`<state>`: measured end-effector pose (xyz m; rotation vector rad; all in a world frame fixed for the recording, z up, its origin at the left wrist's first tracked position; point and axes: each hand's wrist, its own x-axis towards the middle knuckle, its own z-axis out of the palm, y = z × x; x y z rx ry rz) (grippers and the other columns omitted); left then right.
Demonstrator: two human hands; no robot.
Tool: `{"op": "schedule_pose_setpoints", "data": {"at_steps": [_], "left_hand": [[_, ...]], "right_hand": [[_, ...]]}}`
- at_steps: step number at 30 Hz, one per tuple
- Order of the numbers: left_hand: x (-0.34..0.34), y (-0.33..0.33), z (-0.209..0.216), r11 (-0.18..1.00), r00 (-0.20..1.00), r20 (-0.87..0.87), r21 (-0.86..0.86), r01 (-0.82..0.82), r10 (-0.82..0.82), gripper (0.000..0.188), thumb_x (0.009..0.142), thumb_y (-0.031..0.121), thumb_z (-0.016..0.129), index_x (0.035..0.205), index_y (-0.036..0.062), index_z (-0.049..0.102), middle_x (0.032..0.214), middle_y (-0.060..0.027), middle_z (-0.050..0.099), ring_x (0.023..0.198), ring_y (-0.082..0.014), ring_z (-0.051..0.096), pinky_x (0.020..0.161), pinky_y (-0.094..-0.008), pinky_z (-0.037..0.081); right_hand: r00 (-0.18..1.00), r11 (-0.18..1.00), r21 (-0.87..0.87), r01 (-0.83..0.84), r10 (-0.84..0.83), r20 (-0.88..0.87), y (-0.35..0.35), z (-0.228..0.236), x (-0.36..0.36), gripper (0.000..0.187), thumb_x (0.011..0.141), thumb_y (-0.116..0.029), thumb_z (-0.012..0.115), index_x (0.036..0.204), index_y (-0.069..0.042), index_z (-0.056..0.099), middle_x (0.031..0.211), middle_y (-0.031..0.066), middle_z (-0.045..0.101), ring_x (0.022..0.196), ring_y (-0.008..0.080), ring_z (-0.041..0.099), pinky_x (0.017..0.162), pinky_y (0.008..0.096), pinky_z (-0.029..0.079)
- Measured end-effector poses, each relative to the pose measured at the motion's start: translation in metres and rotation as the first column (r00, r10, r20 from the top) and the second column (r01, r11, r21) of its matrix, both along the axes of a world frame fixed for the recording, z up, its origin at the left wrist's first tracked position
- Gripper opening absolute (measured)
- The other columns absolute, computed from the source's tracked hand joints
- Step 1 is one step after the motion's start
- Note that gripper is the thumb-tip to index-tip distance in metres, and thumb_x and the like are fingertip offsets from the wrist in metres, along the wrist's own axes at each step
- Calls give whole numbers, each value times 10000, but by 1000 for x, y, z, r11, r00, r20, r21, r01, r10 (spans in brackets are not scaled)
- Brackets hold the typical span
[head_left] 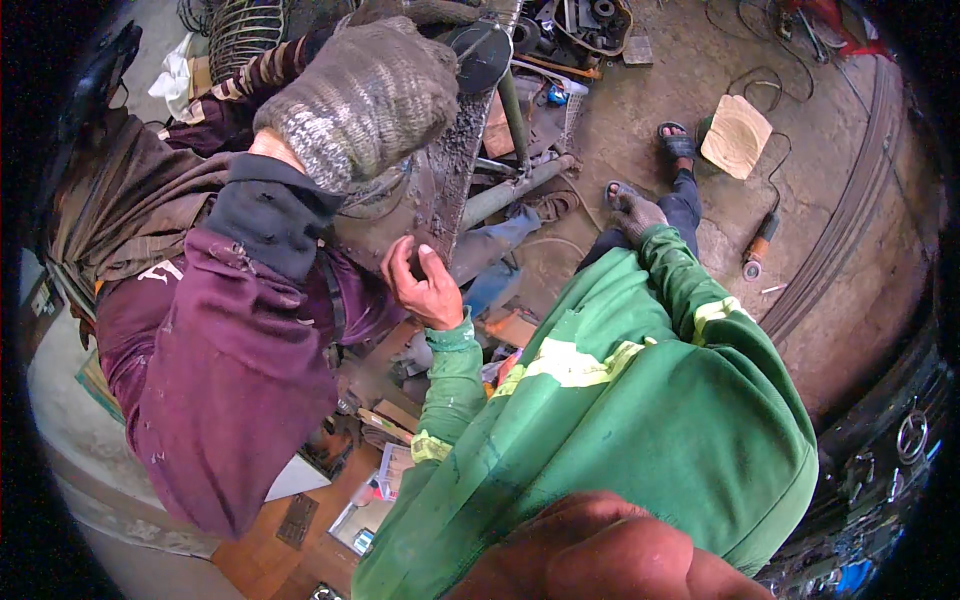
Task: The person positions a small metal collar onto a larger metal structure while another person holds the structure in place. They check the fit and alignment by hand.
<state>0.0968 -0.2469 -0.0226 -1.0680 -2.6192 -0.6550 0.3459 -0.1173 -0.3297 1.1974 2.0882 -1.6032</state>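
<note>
My bare left hand (425, 288), in a green sleeve with a reflective band, is raised beside the edge of a dark, grimy metal bench (438, 195). Its fingers are loosely bent and apart, with nothing seen between them. My right hand (637, 216) wears a dark grey glove and rests by my knee, above my sandalled feet. Its fingers are too hidden to show whether they grip anything. Across the bench leans a co-worker in a purple top, whose grey knit-gloved hand (365, 100) is over the bench near a round black disc (482, 55).
On the floor at right lie an orange angle grinder (762, 243) with its cord and long metal bars (850, 215). A stool with a pale square top (735, 137) stands beyond my feet. Farther off is a tray of metal parts (590, 22). Pipe legs (515, 190) brace the bench.
</note>
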Motion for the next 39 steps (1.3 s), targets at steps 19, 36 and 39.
{"op": "schedule_pose_setpoints", "data": {"at_steps": [19,36,39], "left_hand": [[1,2,2,1000,1000,8,0,11,-11,231,905,106,638,1098,-19,663,1121,-155,637,988,-298,624,809,-378,510],[5,7,8,1000,999,39,-12,-7,8,210,899,84,614,1067,-40,638,1095,-196,629,1017,-365,601,916,-453,479],[-1,4,4,999,998,-19,-13,52,-52,220,898,98,631,1078,-23,666,1119,-161,637,1018,-315,615,823,-395,503]], "right_hand": [[999,999,32,37,-36,-36,-1,-3,4,570,837,-433,704,1257,-86,537,1231,226,616,1128,421,604,942,493,492],[1000,998,58,3,-1,-25,5,8,-3,435,922,-375,562,1280,-133,614,1149,266,662,1073,445,633,930,515,498],[999,998,59,3,-1,-33,3,3,-3,440,929,-362,559,1305,-136,596,1175,260,655,1103,437,624,944,503,495]]}}
